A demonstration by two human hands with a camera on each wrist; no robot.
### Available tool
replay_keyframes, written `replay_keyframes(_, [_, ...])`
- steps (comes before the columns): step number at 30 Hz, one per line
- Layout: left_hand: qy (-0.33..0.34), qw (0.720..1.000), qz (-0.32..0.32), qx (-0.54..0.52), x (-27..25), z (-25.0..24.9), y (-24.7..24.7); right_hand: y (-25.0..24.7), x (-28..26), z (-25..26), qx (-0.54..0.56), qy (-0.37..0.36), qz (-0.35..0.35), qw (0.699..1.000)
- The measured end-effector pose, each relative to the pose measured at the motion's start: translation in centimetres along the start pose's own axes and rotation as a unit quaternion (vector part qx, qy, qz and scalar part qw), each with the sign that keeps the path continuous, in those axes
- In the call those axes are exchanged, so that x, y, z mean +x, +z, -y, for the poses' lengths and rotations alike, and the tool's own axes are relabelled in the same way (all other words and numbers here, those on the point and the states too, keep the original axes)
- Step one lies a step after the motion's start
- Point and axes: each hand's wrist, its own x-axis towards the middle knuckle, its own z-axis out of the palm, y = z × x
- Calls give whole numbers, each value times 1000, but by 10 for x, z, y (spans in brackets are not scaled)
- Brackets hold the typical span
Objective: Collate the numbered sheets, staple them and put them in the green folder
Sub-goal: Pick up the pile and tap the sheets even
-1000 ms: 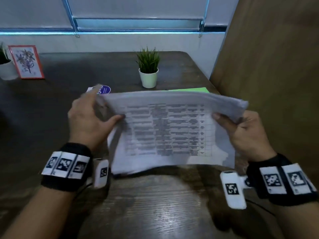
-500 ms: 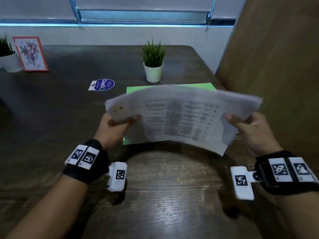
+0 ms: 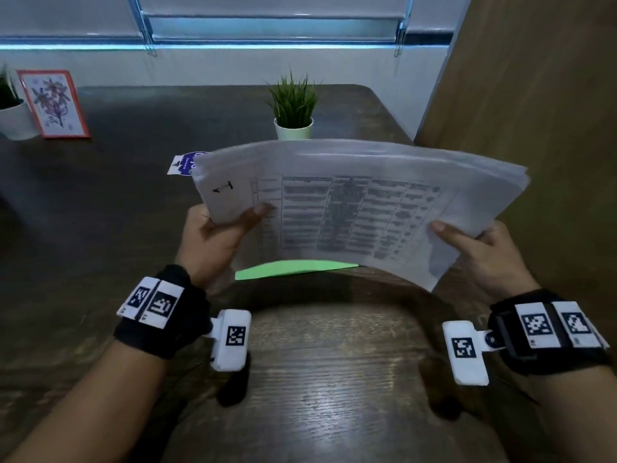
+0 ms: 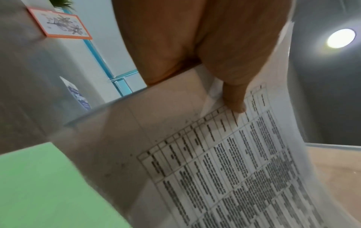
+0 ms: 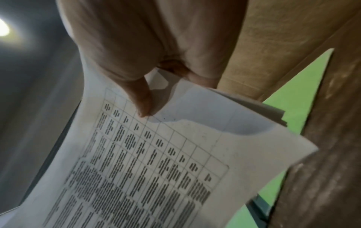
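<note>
Both hands hold a stack of printed sheets (image 3: 354, 208) in the air above the table, its top page carrying a table of text and a handwritten "1" near the left corner. My left hand (image 3: 220, 235) pinches the stack's left end, thumb on top (image 4: 234, 95). At the right end my right hand (image 3: 474, 252) grips the sheets (image 5: 175, 154) with the thumb on the page. The stack bows upward in the middle. Under it lies the green folder (image 3: 293, 268), mostly hidden; more green shows in the left wrist view (image 4: 48, 185) and right wrist view (image 5: 300, 86). No stapler is visible.
A small potted plant (image 3: 293, 108) stands behind the sheets. A blue round sticker (image 3: 183, 162) lies left of them. A framed flower picture (image 3: 51, 103) and another pot (image 3: 13, 115) sit at the far left. A wooden panel (image 3: 534, 111) borders the dark table (image 3: 317, 379) on the right.
The stack has been turned and lifted toward me, so the page marked "1" now faces up. My left hand shifted from the stack's upper left edge to its lower left corner.
</note>
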Motion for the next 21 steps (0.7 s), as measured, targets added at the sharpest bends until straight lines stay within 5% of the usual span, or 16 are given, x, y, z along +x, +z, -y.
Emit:
replay_keyframes(6, [-1,1000,-8,6,-2,-1,-1,-6,-2,-22,-42,64,39,996])
replay_keyframes(13, [109,989,-95,-21,-6,-14,12,-9,-1,-28,-5,49,47,998])
replay_keyframes(21, [89,987,-132,15,-5,-11,13,-11,-1,-26,6,54,51,997])
